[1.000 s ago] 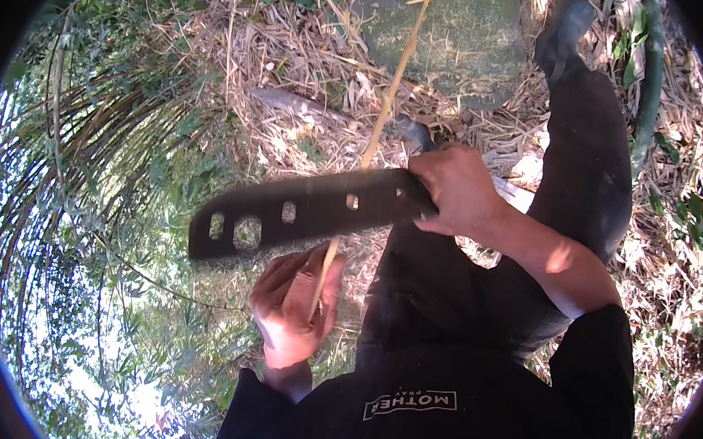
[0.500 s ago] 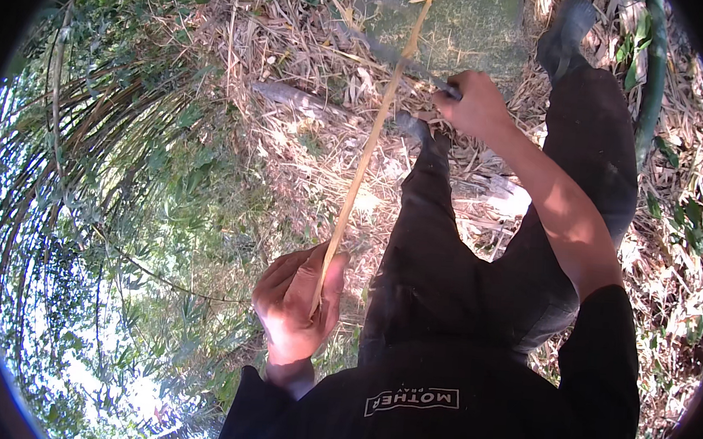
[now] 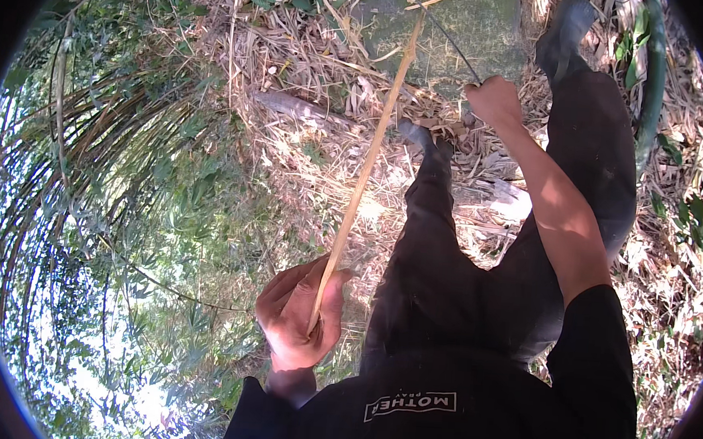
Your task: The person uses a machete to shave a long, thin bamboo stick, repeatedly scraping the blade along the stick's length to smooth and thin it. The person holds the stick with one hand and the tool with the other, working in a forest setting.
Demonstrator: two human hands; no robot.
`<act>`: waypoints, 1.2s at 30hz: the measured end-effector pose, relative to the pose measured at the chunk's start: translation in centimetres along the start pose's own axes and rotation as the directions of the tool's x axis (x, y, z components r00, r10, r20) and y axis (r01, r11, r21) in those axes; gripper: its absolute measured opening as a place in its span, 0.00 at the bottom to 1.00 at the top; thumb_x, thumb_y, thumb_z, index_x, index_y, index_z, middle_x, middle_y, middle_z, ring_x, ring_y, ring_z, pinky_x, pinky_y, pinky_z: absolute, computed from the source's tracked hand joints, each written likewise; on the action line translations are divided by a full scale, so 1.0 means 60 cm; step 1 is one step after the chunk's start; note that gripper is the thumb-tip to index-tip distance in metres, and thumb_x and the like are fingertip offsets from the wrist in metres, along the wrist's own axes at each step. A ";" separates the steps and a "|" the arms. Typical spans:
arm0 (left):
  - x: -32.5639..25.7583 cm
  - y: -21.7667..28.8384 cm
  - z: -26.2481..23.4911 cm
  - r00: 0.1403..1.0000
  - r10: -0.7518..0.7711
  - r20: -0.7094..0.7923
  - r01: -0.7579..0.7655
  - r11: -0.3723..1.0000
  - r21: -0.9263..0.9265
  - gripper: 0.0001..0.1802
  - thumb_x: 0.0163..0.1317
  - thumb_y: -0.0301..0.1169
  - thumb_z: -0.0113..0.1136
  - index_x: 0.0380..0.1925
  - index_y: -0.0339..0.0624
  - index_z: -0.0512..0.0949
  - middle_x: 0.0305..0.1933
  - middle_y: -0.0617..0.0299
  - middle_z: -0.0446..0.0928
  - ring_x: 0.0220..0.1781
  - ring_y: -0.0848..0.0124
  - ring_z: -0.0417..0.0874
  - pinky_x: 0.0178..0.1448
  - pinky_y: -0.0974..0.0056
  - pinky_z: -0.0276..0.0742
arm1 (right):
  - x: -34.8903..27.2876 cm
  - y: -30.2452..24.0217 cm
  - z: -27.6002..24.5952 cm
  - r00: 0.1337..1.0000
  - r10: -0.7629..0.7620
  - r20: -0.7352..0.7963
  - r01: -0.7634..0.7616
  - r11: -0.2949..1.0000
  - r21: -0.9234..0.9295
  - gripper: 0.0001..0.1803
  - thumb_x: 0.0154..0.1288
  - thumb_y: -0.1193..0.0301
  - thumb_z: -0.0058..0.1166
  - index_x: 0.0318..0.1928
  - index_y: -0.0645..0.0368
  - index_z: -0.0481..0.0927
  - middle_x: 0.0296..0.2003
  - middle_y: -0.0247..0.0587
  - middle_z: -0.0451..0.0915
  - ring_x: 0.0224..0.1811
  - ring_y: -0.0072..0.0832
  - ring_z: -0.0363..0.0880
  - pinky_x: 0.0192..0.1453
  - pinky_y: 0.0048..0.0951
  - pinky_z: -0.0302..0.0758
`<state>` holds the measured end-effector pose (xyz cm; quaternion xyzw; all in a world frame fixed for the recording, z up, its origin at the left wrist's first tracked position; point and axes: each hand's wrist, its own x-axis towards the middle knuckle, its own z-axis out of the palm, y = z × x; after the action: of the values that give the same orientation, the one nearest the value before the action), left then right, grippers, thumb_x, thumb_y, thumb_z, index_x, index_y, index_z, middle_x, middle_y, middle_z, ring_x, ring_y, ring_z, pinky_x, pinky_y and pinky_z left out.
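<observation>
My left hand [image 3: 297,321] is shut around the lower end of a long thin pale bamboo strip [image 3: 367,164]. The strip runs up and slightly right to a grey-green stone slab [image 3: 492,27]. My right hand [image 3: 496,99] is stretched out far from my body and grips the handle of a machete. Its dark blade [image 3: 455,45] shows edge-on as a thin line slanting up-left over the slab, close to the strip's far end. My legs in black trousers [image 3: 445,265] lie between the two hands.
Dry leaves and straw [image 3: 307,160] cover the ground. Dense green bamboo foliage [image 3: 87,203] fills the left side. A dark boot [image 3: 569,15] rests by the slab, and a green stem [image 3: 654,77] curves along the right edge.
My right hand has carried the machete from across my lap out to the stone slab, and the blade now shows edge-on. My left hand has kept its hold on the strip.
</observation>
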<state>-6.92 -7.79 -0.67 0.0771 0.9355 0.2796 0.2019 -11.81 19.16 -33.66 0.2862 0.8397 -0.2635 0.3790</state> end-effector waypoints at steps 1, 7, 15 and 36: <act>0.000 -0.003 0.004 1.000 0.002 -0.029 -0.003 1.000 -0.014 0.08 0.66 0.25 0.59 0.37 0.30 0.84 0.30 0.52 0.86 0.31 0.64 0.88 0.35 0.66 0.81 | -0.016 0.003 0.000 1.000 0.016 0.007 -0.016 1.000 -0.010 0.21 0.56 0.56 0.60 0.35 0.64 0.86 0.30 0.59 0.84 0.35 0.51 0.86 0.47 0.45 0.82; 0.003 -0.012 -0.011 1.000 0.020 -0.010 -0.020 0.999 0.033 0.07 0.60 0.24 0.66 0.38 0.34 0.84 0.35 0.51 0.86 0.37 0.57 0.89 0.39 0.61 0.82 | -0.134 -0.075 -0.053 0.875 -0.481 0.056 0.476 0.876 0.077 0.20 0.54 0.56 0.60 0.33 0.63 0.86 0.29 0.57 0.84 0.35 0.51 0.85 0.47 0.46 0.82; -0.013 -0.045 -0.009 0.995 0.085 0.046 -0.093 0.977 0.190 0.07 0.63 0.27 0.66 0.38 0.37 0.86 0.37 0.55 0.87 0.38 0.60 0.88 0.42 0.61 0.82 | -0.057 -0.068 -0.036 0.971 -0.218 0.102 0.224 0.973 -0.053 0.20 0.55 0.56 0.61 0.38 0.60 0.88 0.32 0.54 0.85 0.35 0.51 0.86 0.43 0.47 0.83; 0.015 -0.034 -0.027 1.000 0.018 -0.013 -0.017 0.995 0.097 0.09 0.66 0.30 0.62 0.33 0.36 0.86 0.31 0.53 0.86 0.33 0.60 0.86 0.38 0.62 0.80 | -0.094 -0.073 -0.040 0.921 -0.384 0.062 0.387 0.921 -0.039 0.22 0.57 0.54 0.60 0.34 0.64 0.85 0.28 0.57 0.84 0.35 0.50 0.86 0.45 0.45 0.82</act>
<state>-8.46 -10.07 -0.88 0.0931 0.9485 0.2363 0.1892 -12.85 16.08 -26.84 0.0985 0.8754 -0.3194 0.3492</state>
